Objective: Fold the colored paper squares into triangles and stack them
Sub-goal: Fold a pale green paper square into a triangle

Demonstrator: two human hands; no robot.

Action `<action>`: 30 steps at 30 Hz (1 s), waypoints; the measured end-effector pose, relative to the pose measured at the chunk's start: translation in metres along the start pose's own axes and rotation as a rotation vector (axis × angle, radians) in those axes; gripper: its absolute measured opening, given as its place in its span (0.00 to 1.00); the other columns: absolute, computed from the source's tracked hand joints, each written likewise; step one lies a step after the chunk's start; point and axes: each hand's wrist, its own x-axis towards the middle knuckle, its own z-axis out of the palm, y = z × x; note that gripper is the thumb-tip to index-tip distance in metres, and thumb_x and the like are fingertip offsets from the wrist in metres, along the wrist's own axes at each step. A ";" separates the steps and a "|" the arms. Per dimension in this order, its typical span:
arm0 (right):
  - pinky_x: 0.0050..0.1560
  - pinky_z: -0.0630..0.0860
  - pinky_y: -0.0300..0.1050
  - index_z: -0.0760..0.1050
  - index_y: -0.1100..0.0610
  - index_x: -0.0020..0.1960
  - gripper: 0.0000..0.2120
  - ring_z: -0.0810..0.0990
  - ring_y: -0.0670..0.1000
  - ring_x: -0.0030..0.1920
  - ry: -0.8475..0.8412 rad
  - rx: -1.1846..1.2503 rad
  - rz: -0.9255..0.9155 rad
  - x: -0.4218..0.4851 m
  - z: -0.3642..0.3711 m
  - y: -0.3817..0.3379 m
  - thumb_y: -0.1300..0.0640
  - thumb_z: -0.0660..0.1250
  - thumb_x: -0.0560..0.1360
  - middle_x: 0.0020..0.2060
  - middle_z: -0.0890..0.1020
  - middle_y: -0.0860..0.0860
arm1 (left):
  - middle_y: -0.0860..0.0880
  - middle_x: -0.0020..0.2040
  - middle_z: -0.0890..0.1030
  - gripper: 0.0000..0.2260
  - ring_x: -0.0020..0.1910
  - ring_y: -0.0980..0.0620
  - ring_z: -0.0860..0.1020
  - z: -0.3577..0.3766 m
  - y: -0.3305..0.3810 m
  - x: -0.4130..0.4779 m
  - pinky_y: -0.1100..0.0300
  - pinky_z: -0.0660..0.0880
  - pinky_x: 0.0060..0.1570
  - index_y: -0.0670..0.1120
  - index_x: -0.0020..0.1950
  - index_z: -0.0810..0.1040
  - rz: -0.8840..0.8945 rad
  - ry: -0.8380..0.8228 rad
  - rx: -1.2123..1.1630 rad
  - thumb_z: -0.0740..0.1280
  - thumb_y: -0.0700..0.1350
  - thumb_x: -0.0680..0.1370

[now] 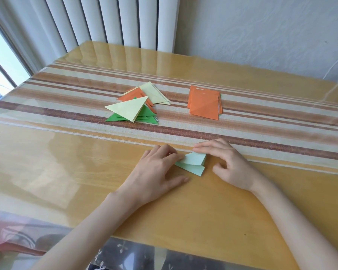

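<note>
Evidently a fold is under way: the pale green sheet (pixel 193 162) lies nearer the person than the stack of orange squares (pixel 204 103), with its upper flap doubled over but not yet flat. The left hand (pixel 160 168) presses bent fingertips on the sheet's left end, thumb spread aside. The right hand (pixel 228 166) steadies the far edge with a straight forefinger (its other fingers loosely curled, holding nothing). Next, I judge: match the corners, crease firmly, then carry it to the folded triangles (pixel 139 104) left of that stack.
</note>
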 end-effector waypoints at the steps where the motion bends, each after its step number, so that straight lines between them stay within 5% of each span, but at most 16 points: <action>1: 0.65 0.61 0.36 0.74 0.49 0.65 0.29 0.69 0.46 0.62 -0.042 0.023 0.023 -0.001 -0.001 -0.001 0.64 0.56 0.66 0.61 0.74 0.39 | 0.52 0.53 0.74 0.28 0.51 0.51 0.72 0.000 0.000 0.003 0.57 0.66 0.50 0.50 0.65 0.77 -0.009 -0.013 0.015 0.58 0.65 0.73; 7: 0.65 0.61 0.33 0.69 0.42 0.66 0.27 0.67 0.43 0.64 -0.056 0.186 0.104 -0.003 -0.002 -0.009 0.62 0.61 0.71 0.60 0.73 0.35 | 0.52 0.44 0.76 0.14 0.43 0.50 0.75 0.002 0.001 0.019 0.55 0.70 0.44 0.47 0.53 0.81 -0.030 0.092 -0.073 0.62 0.53 0.77; 11: 0.62 0.61 0.32 0.71 0.48 0.59 0.20 0.68 0.43 0.62 0.280 0.196 0.221 0.000 -0.002 -0.020 0.64 0.59 0.70 0.56 0.72 0.37 | 0.55 0.37 0.76 0.06 0.34 0.60 0.73 -0.003 0.001 0.022 0.63 0.68 0.37 0.44 0.46 0.80 -0.184 0.195 -0.276 0.65 0.44 0.79; 13: 0.58 0.65 0.34 0.74 0.51 0.49 0.07 0.72 0.45 0.56 0.428 0.179 0.232 0.000 -0.002 -0.028 0.57 0.60 0.73 0.48 0.75 0.41 | 0.55 0.34 0.78 0.06 0.31 0.62 0.73 -0.008 0.001 0.022 0.68 0.66 0.34 0.43 0.43 0.78 -0.284 0.241 -0.404 0.66 0.42 0.79; 16: 0.55 0.64 0.34 0.75 0.50 0.43 0.15 0.72 0.44 0.53 0.308 0.184 0.241 -0.002 0.008 -0.043 0.39 0.61 0.73 0.44 0.75 0.43 | 0.48 0.35 0.83 0.06 0.29 0.54 0.80 -0.015 0.003 0.022 0.66 0.70 0.31 0.44 0.44 0.79 -0.372 0.289 -0.662 0.65 0.41 0.80; 18: 0.52 0.66 0.33 0.75 0.50 0.43 0.17 0.73 0.43 0.49 0.309 0.346 0.292 -0.001 0.017 -0.053 0.36 0.62 0.71 0.43 0.76 0.42 | 0.47 0.37 0.84 0.06 0.30 0.51 0.82 -0.017 0.005 0.022 0.66 0.72 0.31 0.48 0.46 0.79 -0.386 0.327 -0.759 0.64 0.40 0.80; 24: 0.24 0.65 0.39 0.74 0.57 0.57 0.26 0.74 0.48 0.31 0.200 0.983 0.505 0.015 0.011 -0.070 0.37 0.64 0.71 0.44 0.83 0.55 | 0.54 0.30 0.79 0.02 0.28 0.56 0.79 -0.013 0.005 0.019 0.66 0.70 0.34 0.45 0.47 0.79 -0.258 0.404 -0.537 0.67 0.40 0.79; 27: 0.21 0.66 0.38 0.77 0.60 0.53 0.13 0.76 0.50 0.30 0.226 1.072 0.560 0.021 0.006 -0.070 0.51 0.67 0.75 0.42 0.81 0.50 | 0.52 0.29 0.79 0.03 0.29 0.57 0.78 -0.012 0.005 0.019 0.67 0.71 0.35 0.46 0.46 0.79 -0.242 0.395 -0.535 0.67 0.40 0.78; 30: 0.24 0.71 0.36 0.79 0.62 0.53 0.08 0.80 0.49 0.32 0.202 1.059 0.560 0.025 0.004 -0.067 0.63 0.64 0.77 0.43 0.85 0.52 | 0.50 0.32 0.82 0.03 0.31 0.56 0.79 -0.016 0.005 0.022 0.65 0.73 0.34 0.44 0.48 0.79 -0.319 0.316 -0.790 0.67 0.38 0.78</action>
